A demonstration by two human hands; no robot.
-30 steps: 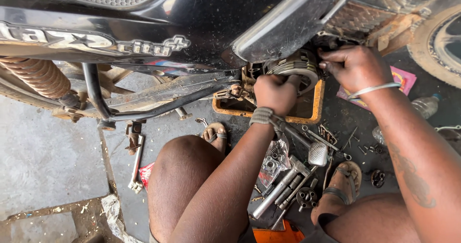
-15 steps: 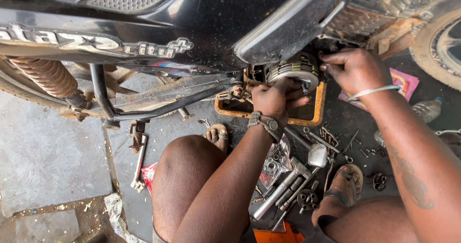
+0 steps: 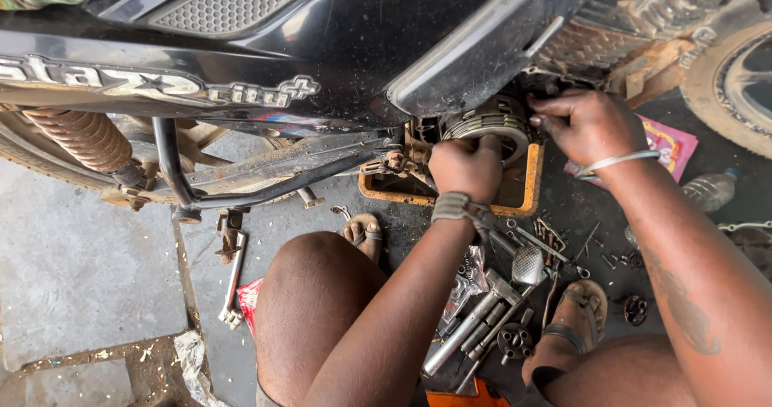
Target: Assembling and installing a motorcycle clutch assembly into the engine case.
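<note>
While both hands [image 3: 466,166] grip the clutch [image 3: 485,121], tools [image 3: 490,318] litter concrete [image 3: 72,270].

My left hand [image 3: 466,168] is curled into a loose fist just below the round clutch pack [image 3: 486,121], knuckles toward me, fingertips pressed against its lower edge. A cord band wraps that wrist, forearm running straight back to me. My right hand [image 3: 587,124] sits at the pack's right side, fingers bent onto its rim; they seem to grip it, though shadow hides the tips. A thin bangle circles that wrist.
</note>
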